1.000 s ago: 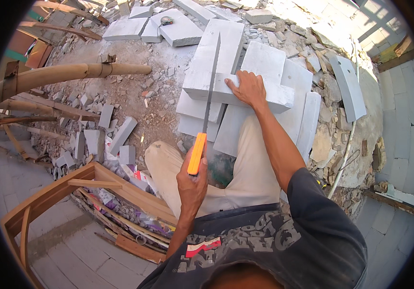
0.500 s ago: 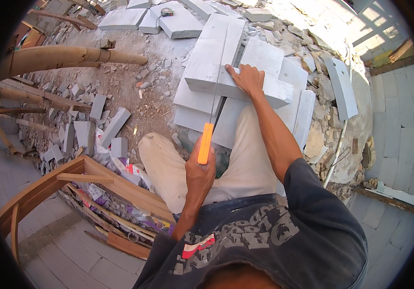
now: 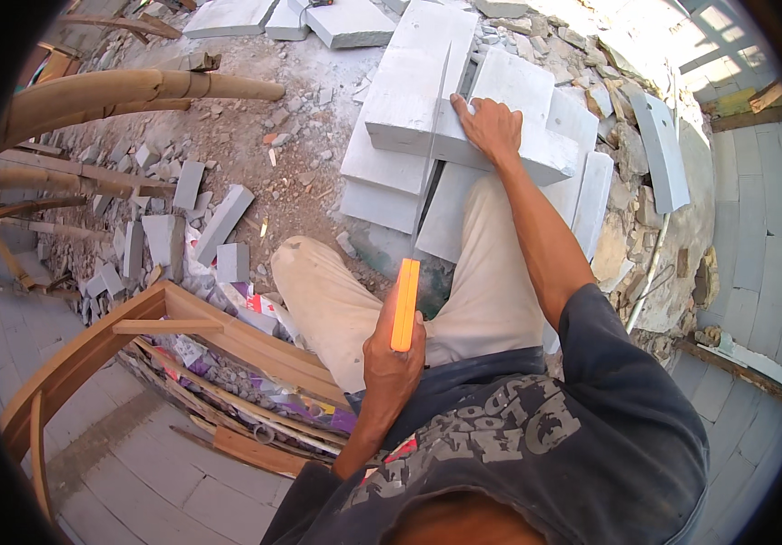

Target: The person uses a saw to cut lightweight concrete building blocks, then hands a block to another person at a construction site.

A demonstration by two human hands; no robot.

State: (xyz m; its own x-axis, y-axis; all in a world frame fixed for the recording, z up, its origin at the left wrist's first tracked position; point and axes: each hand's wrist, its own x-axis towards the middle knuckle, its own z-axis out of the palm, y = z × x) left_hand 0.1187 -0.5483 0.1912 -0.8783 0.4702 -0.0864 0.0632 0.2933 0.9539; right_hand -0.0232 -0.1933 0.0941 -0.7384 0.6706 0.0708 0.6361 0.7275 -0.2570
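Observation:
My left hand (image 3: pixel 393 359) is closed around the orange handle (image 3: pixel 405 304) of a hand saw, low between my knees. Seen nearly edge-on, the thin saw blade (image 3: pixel 432 168) runs away from me into a pale grey lightweight block (image 3: pixel 413 82). A straight cut line crosses the block's top. My right hand (image 3: pixel 493 129) lies on the block's near right part, just right of the blade, with fingers spread. The block rests on other grey blocks (image 3: pixel 382 204), in front of my bent knees. How deep the blade sits is hard to make out.
Bamboo poles (image 3: pixel 136 91) jut in from the left above rubble. A wooden frame (image 3: pixel 254 345) lies at the lower left, by scattered block offcuts (image 3: pixel 224 222). A leaning slab (image 3: pixel 656 150) and a thin pale pipe (image 3: pixel 650 272) are on the right.
My left hand has drawn the saw handle back toward my body, away from the block. My right hand keeps its place on the block. The whole view has shifted slightly.

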